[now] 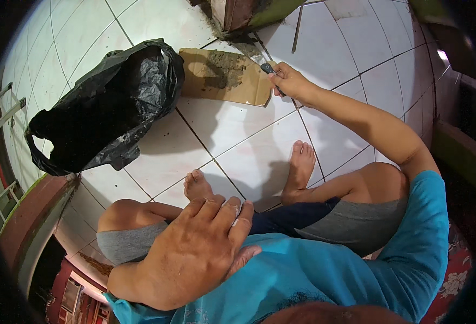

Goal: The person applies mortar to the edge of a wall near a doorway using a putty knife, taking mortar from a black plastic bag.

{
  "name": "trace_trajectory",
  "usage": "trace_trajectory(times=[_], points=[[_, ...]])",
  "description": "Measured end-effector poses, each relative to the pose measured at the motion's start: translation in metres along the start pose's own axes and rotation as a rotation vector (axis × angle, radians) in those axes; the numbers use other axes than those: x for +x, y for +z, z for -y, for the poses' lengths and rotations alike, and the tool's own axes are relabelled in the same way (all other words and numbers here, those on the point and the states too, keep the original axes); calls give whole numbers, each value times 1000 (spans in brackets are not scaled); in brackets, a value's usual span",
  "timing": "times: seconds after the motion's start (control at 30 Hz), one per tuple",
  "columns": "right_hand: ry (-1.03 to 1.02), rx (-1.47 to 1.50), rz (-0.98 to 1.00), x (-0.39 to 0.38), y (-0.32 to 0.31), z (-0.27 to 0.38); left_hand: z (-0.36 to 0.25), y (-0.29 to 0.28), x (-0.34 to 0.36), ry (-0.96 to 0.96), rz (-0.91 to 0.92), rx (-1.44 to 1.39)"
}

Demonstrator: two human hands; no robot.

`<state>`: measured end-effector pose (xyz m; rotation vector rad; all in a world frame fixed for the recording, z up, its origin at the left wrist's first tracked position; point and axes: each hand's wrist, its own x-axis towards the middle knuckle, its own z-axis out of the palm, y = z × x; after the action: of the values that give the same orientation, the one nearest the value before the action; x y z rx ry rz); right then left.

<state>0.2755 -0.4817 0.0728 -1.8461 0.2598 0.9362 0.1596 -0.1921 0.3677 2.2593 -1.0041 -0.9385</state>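
Observation:
My right hand (291, 82) is closed around the black handle of a putty knife (266, 68). The wide metal blade points away to the upper left, against the foot of a pillar (237, 19) where grey mortar clings. Just left of that hand, a flat piece of cardboard (257, 89) lies on the floor with a patch of wet grey mortar (224, 69) on it. Close to my chest, my left hand (192, 251) is raised with its back up. Its fingers are loosely bent, the thumb apart, with whitish smears on them and nothing seen in it.
A large black plastic bag (108, 108) stands with its mouth gaping left of the cardboard. White tiles (238, 146) cover the floor under my bare feet. Behind the putty knife lies a thin rod (297, 29). A low brown ledge (46, 205) runs along the left.

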Motion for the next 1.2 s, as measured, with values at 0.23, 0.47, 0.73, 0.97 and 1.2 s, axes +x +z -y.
trace_trajectory(times=[0.23, 0.47, 0.73, 0.97, 1.2], points=[[19, 8, -43, -12, -3, 18, -2, 2, -1, 8, -6, 8], [-15, -49, -79, -28, -3, 27, -5, 4, -4, 22, -13, 54], [-5, 20, -56, -37, -6, 29, -9, 7, -4, 19, -10, 58], [-69, 37, -49, -35, -13, 3, -11, 10, -3, 30, -36, 67], [-315, -74, -66, -62, -12, 1, -14, 13, -12, 4, -56, 49]])
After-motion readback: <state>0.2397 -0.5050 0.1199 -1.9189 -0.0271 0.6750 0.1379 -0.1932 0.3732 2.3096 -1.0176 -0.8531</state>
